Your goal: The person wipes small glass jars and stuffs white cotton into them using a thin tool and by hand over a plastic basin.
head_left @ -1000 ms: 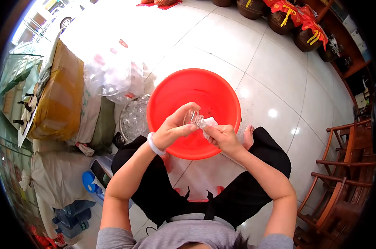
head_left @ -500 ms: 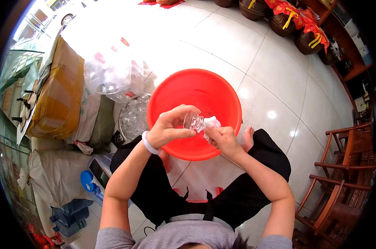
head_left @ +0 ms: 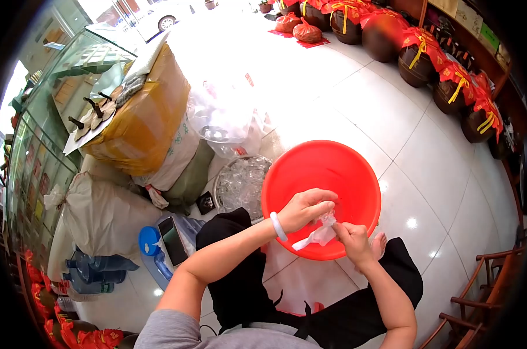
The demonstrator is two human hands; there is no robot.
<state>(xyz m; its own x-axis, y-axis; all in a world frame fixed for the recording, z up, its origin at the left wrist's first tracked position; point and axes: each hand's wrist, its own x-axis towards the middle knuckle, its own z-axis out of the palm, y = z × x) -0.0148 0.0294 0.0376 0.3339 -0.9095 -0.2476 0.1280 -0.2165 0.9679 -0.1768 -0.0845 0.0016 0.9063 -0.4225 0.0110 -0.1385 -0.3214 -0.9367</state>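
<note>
Over the red basin (head_left: 292, 160), my left hand (head_left: 303, 210) is closed around a small clear glass (head_left: 328, 217), mostly hidden by its fingers. A white bracelet (head_left: 278, 227) circles the left wrist. My right hand (head_left: 356, 243) grips a thin white cloth (head_left: 320, 235) against the lower end of the glass. One end of the cloth hangs toward the lower left, over the basin's near rim. Beside the basin on the left stands a round metal tub (head_left: 218, 195) with many clear glass pieces (head_left: 244, 185) in it.
To the left are a taped cardboard box (head_left: 153, 110), white sacks (head_left: 109, 206), a glass display case (head_left: 36, 157), a phone (head_left: 171, 239) and a blue-lidded container (head_left: 149, 239). Jars with red covers (head_left: 414, 58) line the far right wall. Wooden chairs (head_left: 478, 302) stand at right.
The view has swung left, so the basin and hands appear farther right and lower. The glass is now more covered by my left fingers, and the cloth trails loosely down to the left.
</note>
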